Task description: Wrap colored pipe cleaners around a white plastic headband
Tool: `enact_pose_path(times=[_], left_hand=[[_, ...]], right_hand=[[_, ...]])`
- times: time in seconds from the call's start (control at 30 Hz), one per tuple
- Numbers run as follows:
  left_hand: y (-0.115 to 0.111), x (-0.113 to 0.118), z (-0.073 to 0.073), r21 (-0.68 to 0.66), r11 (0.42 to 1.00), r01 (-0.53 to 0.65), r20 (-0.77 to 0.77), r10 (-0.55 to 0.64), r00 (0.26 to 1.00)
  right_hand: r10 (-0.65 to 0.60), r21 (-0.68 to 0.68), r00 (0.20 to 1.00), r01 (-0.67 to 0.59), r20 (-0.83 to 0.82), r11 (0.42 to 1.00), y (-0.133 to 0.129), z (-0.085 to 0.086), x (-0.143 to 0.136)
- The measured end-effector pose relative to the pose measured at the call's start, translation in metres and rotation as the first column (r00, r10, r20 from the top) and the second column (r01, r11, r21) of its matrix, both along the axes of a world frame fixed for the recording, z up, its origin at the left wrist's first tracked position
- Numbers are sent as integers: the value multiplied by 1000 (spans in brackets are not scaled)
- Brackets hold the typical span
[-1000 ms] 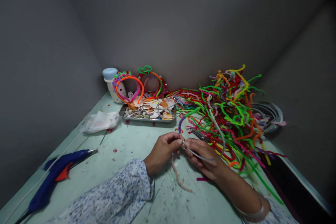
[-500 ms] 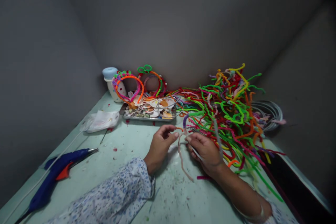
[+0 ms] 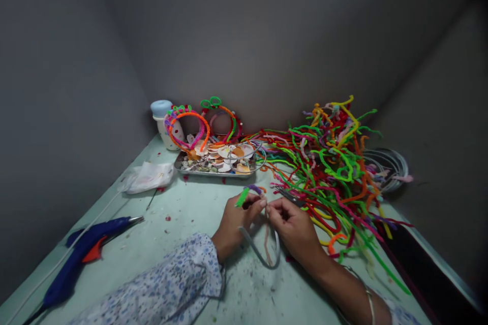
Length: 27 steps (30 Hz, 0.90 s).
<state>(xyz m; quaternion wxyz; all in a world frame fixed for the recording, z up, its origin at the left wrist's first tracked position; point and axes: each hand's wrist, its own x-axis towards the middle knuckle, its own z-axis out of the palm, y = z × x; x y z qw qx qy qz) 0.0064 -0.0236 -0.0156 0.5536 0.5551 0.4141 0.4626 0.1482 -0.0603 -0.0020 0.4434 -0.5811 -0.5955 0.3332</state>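
Observation:
Near the middle of the table, my left hand [image 3: 238, 221] pinches a headband partly wrapped in green and purple fuzzy wire [image 3: 254, 189]. The bare grey end of the band [image 3: 263, 260] curves down between my hands. My right hand [image 3: 292, 221] is closed on a pale pink fuzzy wire [image 3: 267, 238], its fingertips nearly touching the left ones. This wire's tail hangs down inside the grey curve. A short orange tip [image 3: 263, 190] shows above the fingers. Dark-handled pliers or scissors [image 3: 290, 196] lie just behind my right hand.
A metal tray [image 3: 213, 173] of shells stands behind my hands, with finished headbands [image 3: 190, 114] and a blue-lidded bottle [image 3: 166, 129]. Tangled fuzzy wires [image 3: 335, 162] cover the right side. A blue glue gun [image 3: 82, 254] and plastic bag [image 3: 148, 177] lie left; wire coils [image 3: 398, 167] far right.
The headband has turned, so its grey end now hangs below my hands and its green part lies over my left hand. My fingertips have come closer together.

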Motion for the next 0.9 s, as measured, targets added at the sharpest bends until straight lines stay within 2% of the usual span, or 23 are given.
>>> enact_pose_path(times=[0.27,0.47,0.6,0.77,0.9], left_hand=[[-2,-2,5,89,996,8,-84,0,996],[-3,-3,0,38,999,-7,-90,10,996],[-3,-4,-1,59,998,-30,-137,38,990],[-2,-4,11,55,996,-63,-175,72,982],[-1,-3,17,17,997,-80,-106,82,991]], right_hand=[[-14,31,998,12,65,999,-1,0,-1],[18,40,999,-19,31,999,-3,0,-3],[37,27,999,-38,13,999,-2,1,-3],[60,-6,998,-60,8,998,-4,-2,-3],[56,-21,998,-56,13,998,-5,-7,-3]])
